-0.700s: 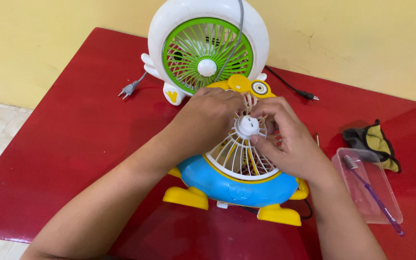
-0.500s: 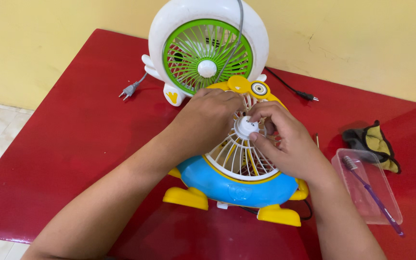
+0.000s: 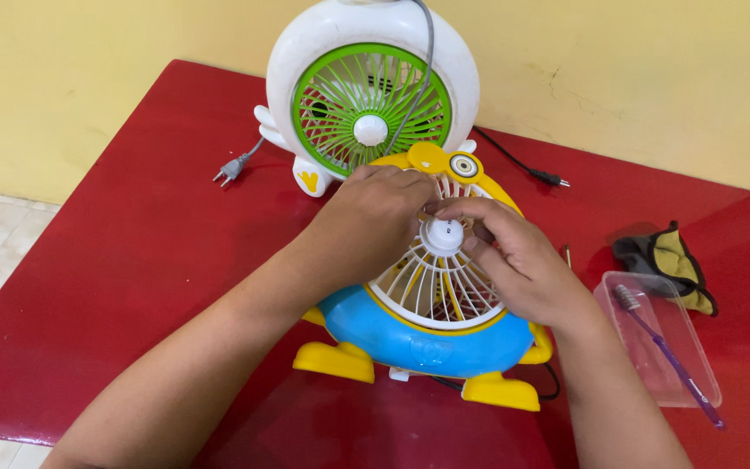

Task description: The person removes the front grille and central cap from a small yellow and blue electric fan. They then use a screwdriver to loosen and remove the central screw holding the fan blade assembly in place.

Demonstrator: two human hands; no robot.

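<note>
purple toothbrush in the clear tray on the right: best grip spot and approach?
Probably the tail end of the purple toothbrush. It lies diagonally across the clear tray, bristle head inside near the far end, handle tip past the tray's near right edge. Come from above at the near right and pinch across the thin handle where it overhangs: the tray wall does not block fingers there, and the bristles stay untouched.

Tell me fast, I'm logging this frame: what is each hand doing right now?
Left hand: curled on the white grille of the blue and yellow fan.
Right hand: fingers pinching the grille's white centre cap.
</note>
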